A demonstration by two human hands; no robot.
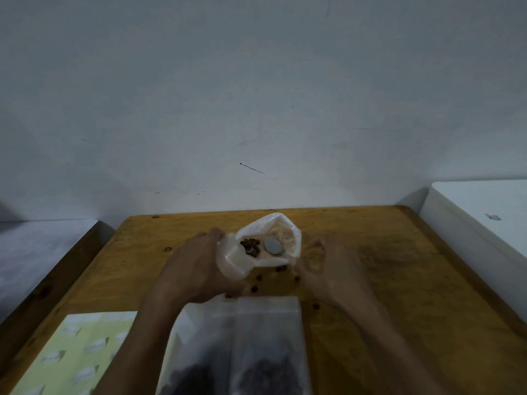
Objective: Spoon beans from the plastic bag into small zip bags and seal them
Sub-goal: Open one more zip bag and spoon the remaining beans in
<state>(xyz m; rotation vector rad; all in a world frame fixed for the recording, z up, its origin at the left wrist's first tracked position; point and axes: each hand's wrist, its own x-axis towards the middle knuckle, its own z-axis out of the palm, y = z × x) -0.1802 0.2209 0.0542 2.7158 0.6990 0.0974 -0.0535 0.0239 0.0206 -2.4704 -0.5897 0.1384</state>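
Desk (pixel 399 280): wooden top set against a pale wall, carrying all the things below.
Plastic bag (pixel 268 240): white, lying on its side mid-desk with its mouth open toward the viewer; a few beans (pixel 251 247) and a round grey object, perhaps the bowl of a spoon (pixel 274 246), show inside.
Left hand (pixel 196 266): fingers curled round the left edge of the bag's mouth, gripping it.
Right hand (pixel 325 266): at the right lower edge of the mouth; thumb and fingers bent as if pinching the rim, though contact cannot be told for certain.
Spilled beans (pixel 258 277): several loose ones scattered on the desk between the hands.
Zip bags (pixel 256 352): clear pouches lying near the viewer, dark contents showing at their lower ends; whether they are sealed cannot be told.
Patterned sheet (pixel 71 357): yellow-green, at the near left corner.
Progress: apparently partway; some pouches seem filled, the plastic bag looks nearly spent, and the stray beans remain to be gathered.
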